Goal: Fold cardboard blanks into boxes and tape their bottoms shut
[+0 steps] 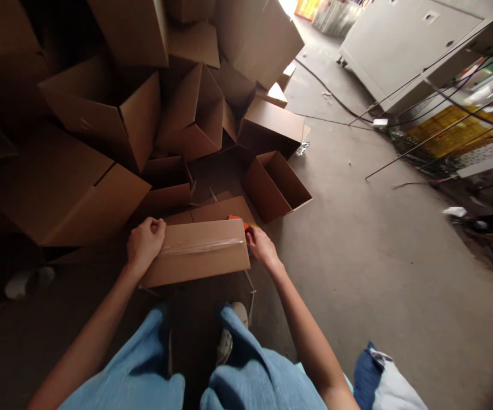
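A closed cardboard box (204, 263) is in front of my feet, with a shiny strip of clear tape (204, 246) running along its upper side to the right edge. My left hand (146, 242) is closed at the box's left end, fingers curled against its edge. At the right end, my right hand (262, 245) is closed around an orange tape dispenser (246, 226), mostly hidden behind the box and my fingers. Cardboard flaps (221, 209) lie just beyond the box.
Open cardboard boxes (101, 102) are heaped ahead and to the left. A small open box (277, 185) stands on the concrete floor (357, 256). A grey cabinet (409, 45), cables, thin rods and yellow crates (443, 134) are at the right. A blue and white bundle (383, 378) lies near my right side.
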Available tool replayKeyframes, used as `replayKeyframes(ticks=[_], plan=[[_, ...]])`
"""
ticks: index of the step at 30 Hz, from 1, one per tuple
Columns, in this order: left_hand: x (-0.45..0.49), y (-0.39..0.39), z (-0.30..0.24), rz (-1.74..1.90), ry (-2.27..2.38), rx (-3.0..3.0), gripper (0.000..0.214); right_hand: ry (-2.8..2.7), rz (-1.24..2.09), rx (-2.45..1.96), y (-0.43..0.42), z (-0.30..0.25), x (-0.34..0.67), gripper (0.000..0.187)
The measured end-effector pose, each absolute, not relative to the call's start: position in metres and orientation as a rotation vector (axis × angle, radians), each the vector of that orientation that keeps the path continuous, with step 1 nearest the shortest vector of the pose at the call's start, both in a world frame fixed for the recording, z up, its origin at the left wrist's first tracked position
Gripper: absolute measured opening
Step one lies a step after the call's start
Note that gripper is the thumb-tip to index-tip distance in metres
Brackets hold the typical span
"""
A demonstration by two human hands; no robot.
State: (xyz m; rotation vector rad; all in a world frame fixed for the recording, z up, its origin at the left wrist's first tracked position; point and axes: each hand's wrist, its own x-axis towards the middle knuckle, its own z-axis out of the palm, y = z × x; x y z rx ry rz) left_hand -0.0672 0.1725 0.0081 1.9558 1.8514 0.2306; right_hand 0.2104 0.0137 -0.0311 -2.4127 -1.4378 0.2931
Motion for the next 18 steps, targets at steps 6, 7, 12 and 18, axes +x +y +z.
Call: replayKeyframes(ticks=[6,7,12,18], plan=[[-0.069,0.174,0.005,0.302,1.776,1.96,0.034,-1.311,0.148,-2.169,0.028,0.031,0.169,0.048],[-0.069,0.174,0.004,0.315,1.758,1.958,0.033,-1.369,0.131,-2.05,0.034,0.041,0.153,0.048],[-0.068,0.173,0.007,0.323,1.739,1.94,0.033,-1.668,0.042,-1.882,0.08,0.071,0.076,0.053],[-0.07,0.171,0.011,0.266,1.694,1.94,0.029,-2.037,0.073,-1.737,0.126,0.034,0.044,0.058]])
